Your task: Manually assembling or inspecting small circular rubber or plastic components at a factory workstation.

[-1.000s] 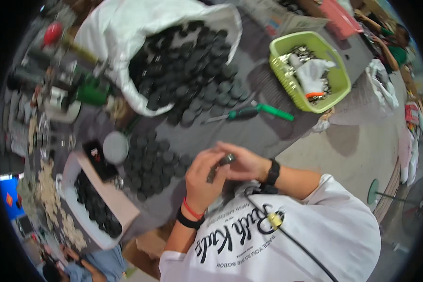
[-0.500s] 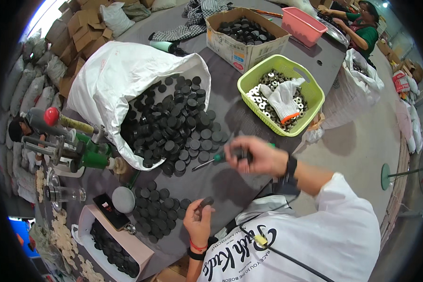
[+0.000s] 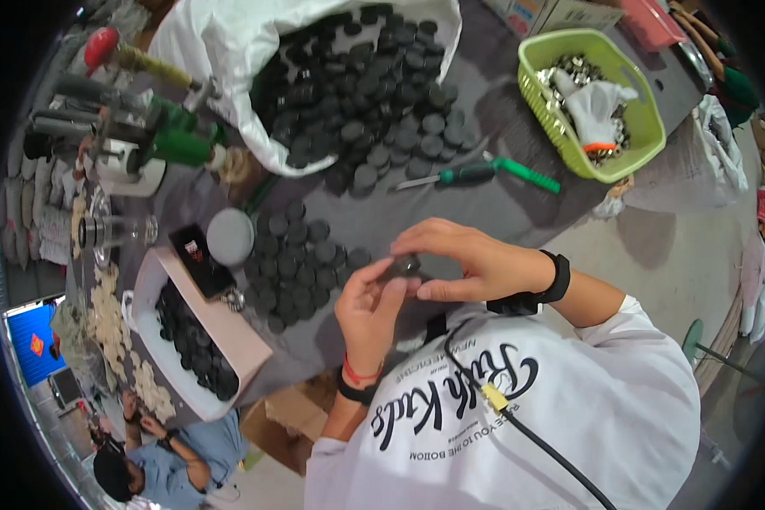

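A: Small black cap [image 3: 402, 267], that is the piece in hand right now, held over the near edge of the grey table [image 3: 493, 208], close to the person's chest.

B: Which hand has it?

A: Both. The left hand [image 3: 371, 311] comes up from below with its fingertips closed on the cap's lower side, and the right hand [image 3: 467, 263] arches over it from the right, fingers pinched on its top and far edge. The cap sits between the 2 sets of fingertips, touching both, and clear of the table.

B: How far along does the work look?

A: I would judge it mid-run. A batch of the same black caps [image 3: 293, 259] lies spread flat on the table just left of the hands, and a white box [image 3: 229, 336] at the left edge holds more of them. Against that, the white sack [image 3: 229, 51] at the far side is heaped with black caps, spilling onto the table, so plenty seems left.

B: And the tools?

A: The green-handled screwdriver [image 3: 484, 172] lies untouched on the table beyond the hands. The green basket [image 3: 646, 127] with small metal parts and a white glove sits well apart, far right.
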The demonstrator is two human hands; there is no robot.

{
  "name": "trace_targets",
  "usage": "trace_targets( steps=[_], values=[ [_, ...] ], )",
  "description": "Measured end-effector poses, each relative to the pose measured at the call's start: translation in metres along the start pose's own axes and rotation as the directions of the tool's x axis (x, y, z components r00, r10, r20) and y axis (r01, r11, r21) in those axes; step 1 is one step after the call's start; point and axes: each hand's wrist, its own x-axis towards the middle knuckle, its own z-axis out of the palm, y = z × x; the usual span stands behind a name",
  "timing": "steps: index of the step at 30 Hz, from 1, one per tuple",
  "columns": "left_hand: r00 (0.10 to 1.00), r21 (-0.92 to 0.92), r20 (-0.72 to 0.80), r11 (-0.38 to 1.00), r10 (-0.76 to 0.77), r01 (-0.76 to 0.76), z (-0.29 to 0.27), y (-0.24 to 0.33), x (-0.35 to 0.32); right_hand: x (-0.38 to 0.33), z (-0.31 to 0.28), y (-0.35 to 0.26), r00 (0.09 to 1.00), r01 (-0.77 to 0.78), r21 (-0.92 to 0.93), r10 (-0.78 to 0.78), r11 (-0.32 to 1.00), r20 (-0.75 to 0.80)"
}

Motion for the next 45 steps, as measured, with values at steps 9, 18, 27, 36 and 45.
trace_targets(
  steps=[9,18,27,36,45],
  values=[
    [0.837,-0.321,0.393,0.797,-0.380,0.512,-0.009,0.011,0.003,-0.008,0.006,-0.001,0.962,0.268,-0.175,-0.273,0.948,-0.010],
    [0.958,-0.136,0.285,0.990,-0.007,0.047,-0.015,0.010,-0.004,-0.038,-0.046,0.037,0.861,-0.207,-0.502,-0.087,0.840,-0.501],
    [0.897,0.499,0.327,0.751,0.299,-0.432,-0.005,0.037,-0.009,-0.089,-0.069,0.073,0.803,-0.586,-0.771,0.054,0.248,-0.593],
    [0.908,0.601,0.349,0.688,0.233,-0.407,0.006,0.042,-0.009,-0.063,-0.019,-0.016,0.975,-0.045,-0.322,-0.028,0.945,-0.218],
    [0.966,0.599,0.229,0.765,0.120,-0.237,0.001,0.042,-0.016,-0.048,-0.004,-0.014,0.969,0.185,-0.541,-0.244,0.820,-0.039]
  ],
)
